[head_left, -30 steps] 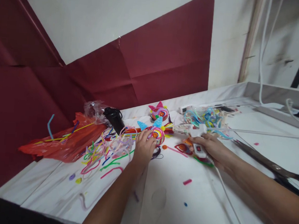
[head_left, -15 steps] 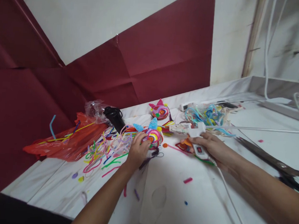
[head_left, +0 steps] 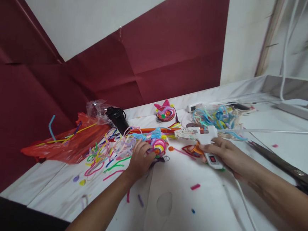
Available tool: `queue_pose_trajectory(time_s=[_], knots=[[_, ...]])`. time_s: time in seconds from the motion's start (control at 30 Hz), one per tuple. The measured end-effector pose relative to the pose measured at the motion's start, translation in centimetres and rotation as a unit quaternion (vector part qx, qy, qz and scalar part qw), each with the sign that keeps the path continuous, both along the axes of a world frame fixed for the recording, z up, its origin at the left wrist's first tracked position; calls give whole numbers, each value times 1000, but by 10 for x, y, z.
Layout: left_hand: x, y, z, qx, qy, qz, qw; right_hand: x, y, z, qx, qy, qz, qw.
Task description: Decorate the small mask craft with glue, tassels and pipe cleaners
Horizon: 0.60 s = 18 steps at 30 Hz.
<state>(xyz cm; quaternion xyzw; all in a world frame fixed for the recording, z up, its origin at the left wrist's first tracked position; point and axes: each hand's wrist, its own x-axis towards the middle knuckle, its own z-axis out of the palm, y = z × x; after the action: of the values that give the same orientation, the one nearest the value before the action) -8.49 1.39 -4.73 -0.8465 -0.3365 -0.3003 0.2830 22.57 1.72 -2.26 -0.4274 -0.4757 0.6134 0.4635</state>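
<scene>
Blue-eared ornament (head_left: 159, 146): mid-table, tilted, at the left hand's fingers.
Left hand (head_left: 141, 160): gripping the ornament by its left side, fingers curled over it; thumb contact could not be verified.
Right hand (head_left: 224, 153): closed round the handle of the white glue gun (head_left: 209, 135); whether the trigger is pressed, cannot tell.
Nozzle (head_left: 178, 133): directed left at the ornament, just beside it, apparently not touching.
Step in hand: judged to be lining up nozzle and ornament. Advised: keep the ornament firm, left fingertips behind it and out of the nozzle's line, presumably hot; approach squarely, squeeze lightly.
Item under gun: orange-red piece (head_left: 190, 150), partly hidden by gun and hand; liable to be brushed if the gun dips.
Cord (head_left: 250, 217): runs from the handle to the near right; slack should be kept off the right wrist.
Left side: loose strips (head_left: 114, 151) crowd the left hand; red bag (head_left: 69, 139) farther left.
Right side: scissors (head_left: 280, 163) on the far side of the right forearm; sideways swings warrant care.
Far side: pink-eared ornament (head_left: 166, 112) before the raised rim; limits forward travel.
Near side: white sheet (head_left: 185, 224) offers the most working room, with a pink bit (head_left: 195, 186) on it.
Table edge: table (head_left: 58, 184) ends at the near left, beyond the left forearm.
</scene>
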Motion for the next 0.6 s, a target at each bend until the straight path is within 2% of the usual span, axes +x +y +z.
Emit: queue_pose_trajectory(time_s=[0.27, 0.4, 0.5, 0.6], knots=[[-4, -6, 2, 11, 40, 41, 998, 6, -5, 6, -18, -47, -28, 998], [0, -10, 9, 9, 39, 41, 998, 6, -3, 6, 18, -35, -27, 999], [1, -15, 12, 0, 12, 37, 999, 5, -4, 6, 27, -18, -9, 999], [2, -20, 12, -44, -70, 45, 996, 4, -5, 6, 12, -39, -15, 999]])
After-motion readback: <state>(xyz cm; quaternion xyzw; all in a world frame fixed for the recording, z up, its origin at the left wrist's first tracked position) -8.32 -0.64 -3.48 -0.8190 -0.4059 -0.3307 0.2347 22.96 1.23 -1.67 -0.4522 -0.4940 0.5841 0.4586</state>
